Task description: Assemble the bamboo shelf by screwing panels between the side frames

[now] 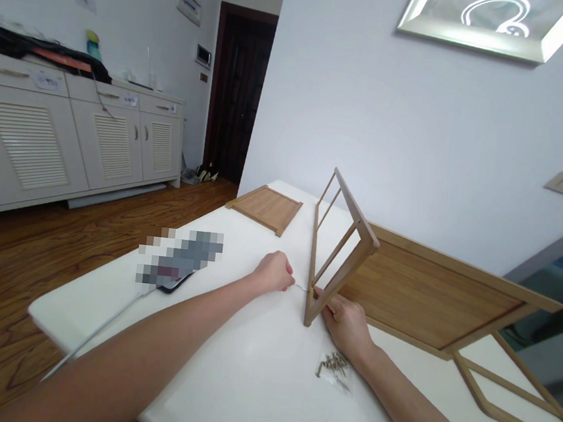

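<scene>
A light wooden frame (pixel 341 244) with thin rungs stands on edge on the white table (pixel 253 382), joined to a wide wooden panel (pixel 428 297) that lies behind it. My left hand (pixel 274 272) is closed in a fist around a thin metal tool (pixel 301 287) whose tip meets the frame's lower post. Against the base of that post my right hand (pixel 347 322) pinches the wood, fingers closed. A small pile of screws (pixel 333 364) in a clear bag lies just below my right wrist.
A second wooden panel (pixel 265 207) lies flat at the table's far end. A phone (pixel 174 273) with a white cable (pixel 97 333) rests at the left part of the table. Another wooden side frame (pixel 507 402) lies at the right. White cabinets (pixel 67 141) line the left wall.
</scene>
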The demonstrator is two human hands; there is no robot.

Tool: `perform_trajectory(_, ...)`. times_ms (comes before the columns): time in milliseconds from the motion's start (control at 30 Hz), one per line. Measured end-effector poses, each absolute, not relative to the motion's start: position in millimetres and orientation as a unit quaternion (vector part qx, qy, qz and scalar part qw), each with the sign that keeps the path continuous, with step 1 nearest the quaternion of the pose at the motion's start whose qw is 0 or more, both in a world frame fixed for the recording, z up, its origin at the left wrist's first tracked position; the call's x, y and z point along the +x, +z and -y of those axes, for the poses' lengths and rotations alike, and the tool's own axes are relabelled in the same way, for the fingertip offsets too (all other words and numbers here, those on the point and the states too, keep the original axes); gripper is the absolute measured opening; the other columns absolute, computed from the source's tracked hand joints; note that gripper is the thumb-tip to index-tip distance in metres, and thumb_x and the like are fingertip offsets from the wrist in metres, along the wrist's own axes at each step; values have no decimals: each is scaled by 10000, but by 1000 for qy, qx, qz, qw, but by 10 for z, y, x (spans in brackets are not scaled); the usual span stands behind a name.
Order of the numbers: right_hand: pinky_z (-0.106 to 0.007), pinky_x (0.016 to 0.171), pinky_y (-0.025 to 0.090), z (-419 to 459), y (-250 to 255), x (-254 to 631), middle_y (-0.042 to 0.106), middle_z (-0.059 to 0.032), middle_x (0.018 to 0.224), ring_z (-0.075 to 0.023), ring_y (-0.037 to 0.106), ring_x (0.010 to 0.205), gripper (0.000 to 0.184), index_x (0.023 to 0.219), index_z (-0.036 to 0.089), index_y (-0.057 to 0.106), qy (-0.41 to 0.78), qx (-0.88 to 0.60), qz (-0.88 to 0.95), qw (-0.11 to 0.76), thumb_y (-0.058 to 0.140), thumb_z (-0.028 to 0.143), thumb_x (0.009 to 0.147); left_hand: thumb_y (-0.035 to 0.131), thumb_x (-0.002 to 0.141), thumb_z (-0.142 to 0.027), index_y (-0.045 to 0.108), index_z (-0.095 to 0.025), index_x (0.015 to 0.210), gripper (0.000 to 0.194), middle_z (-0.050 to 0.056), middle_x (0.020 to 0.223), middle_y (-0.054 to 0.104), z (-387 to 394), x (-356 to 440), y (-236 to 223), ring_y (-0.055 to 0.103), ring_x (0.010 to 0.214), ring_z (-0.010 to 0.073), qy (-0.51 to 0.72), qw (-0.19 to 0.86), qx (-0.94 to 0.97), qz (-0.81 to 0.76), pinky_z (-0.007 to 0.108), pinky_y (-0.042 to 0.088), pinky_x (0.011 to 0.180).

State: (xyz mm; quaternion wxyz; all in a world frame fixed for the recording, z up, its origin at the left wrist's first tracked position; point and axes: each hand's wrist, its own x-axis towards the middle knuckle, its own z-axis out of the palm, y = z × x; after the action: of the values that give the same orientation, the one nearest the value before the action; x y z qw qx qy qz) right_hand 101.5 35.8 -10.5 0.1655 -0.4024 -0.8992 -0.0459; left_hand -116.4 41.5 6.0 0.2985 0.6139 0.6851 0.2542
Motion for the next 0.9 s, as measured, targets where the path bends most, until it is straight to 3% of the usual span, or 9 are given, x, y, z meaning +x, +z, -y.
perform_trajectory(200,-228,724,534,-363,-130,1033,755,-30,885,-158,708,795,342,1199,258,647,-72,-389,902,171,427,213,941,661,704,-221,675,-198,798,98,59,916,739,-358,-1143,50,674,903,223,245,189,661,-684,281,494,745)
perform_trajectory(500,-229,700,518,-348,-136,1031,750,-35,949,-160,705,796,339,1198,258,641,-69,-406,898,158,414,234,948,503,804,-142,658,-176,846,165,119,911,708,-266,-1200,38,656,907,273,210,96,760,-607,363,464,792)
perform_trajectory(667,-251,668,503,-300,-101,986,746,-40,992,-181,711,812,320,1173,243,636,-105,-448,882,105,400,240,957,501,790,-116,653,-186,836,174,92,881,705,-282,-1228,15,654,865,254,229,107,765,-593,344,461,759)
perform_trajectory(900,-281,632,469,-233,-40,912,731,-58,1041,-205,710,813,338,1244,224,562,-130,-486,863,39,375,245,963,658,688,-176,675,-185,760,74,23,799,713,-405,-1372,-27,653,759,170,285,205,716,-604,235,465,636)
